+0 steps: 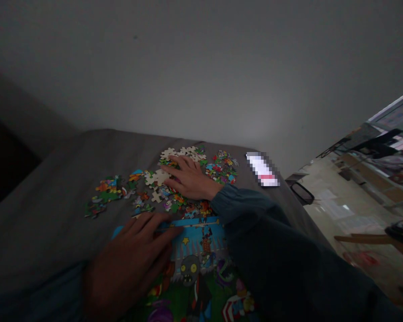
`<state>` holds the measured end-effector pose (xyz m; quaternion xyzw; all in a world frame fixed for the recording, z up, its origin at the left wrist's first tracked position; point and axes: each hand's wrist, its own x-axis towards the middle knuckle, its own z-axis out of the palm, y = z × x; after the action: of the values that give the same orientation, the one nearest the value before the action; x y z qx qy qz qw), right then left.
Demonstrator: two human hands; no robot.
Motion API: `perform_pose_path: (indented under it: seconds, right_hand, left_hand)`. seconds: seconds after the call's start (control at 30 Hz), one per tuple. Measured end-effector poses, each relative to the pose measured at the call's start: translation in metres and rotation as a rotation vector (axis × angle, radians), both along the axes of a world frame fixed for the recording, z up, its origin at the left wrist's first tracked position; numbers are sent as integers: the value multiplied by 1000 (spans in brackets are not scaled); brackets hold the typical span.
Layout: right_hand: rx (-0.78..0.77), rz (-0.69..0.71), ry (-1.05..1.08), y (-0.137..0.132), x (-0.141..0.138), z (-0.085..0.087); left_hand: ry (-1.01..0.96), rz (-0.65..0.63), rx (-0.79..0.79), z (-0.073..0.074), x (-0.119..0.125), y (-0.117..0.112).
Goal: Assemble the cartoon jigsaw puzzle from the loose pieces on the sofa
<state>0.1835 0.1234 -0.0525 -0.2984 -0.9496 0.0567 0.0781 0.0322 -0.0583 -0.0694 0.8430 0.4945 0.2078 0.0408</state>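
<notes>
Left hand (127,255) lies closest, fingers slightly spread and flat, their tips on the upper edge of an assembled jigsaw (196,264) with a cartoon zombie on it, pinching nothing that shows. Right hand (190,179), coming from a dark sleeve (255,228), rests palm down above the jigsaw, fingers spread over loose pieces (157,179), some showing cream backs. More colourful pieces (221,167) lie in clusters to either side on grey cloth (53,201), with a pixelated white object (262,169) just beyond them near the cloth's edge.
</notes>
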Motion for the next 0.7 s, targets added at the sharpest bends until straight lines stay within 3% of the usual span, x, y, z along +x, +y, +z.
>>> perform_pose_path:
  seconds: [0.4, 0.6, 0.7]
  right_hand:
    - [-143, 15, 313, 14, 0, 7]
    - [-448, -14, 490, 27, 3, 12]
    - [-482, -31, 499, 30, 7, 20]
  left_hand:
    - [20, 0, -36, 3, 1, 1]
    - [14, 16, -31, 2, 1, 0]
    - [13, 8, -29, 3, 1, 0]
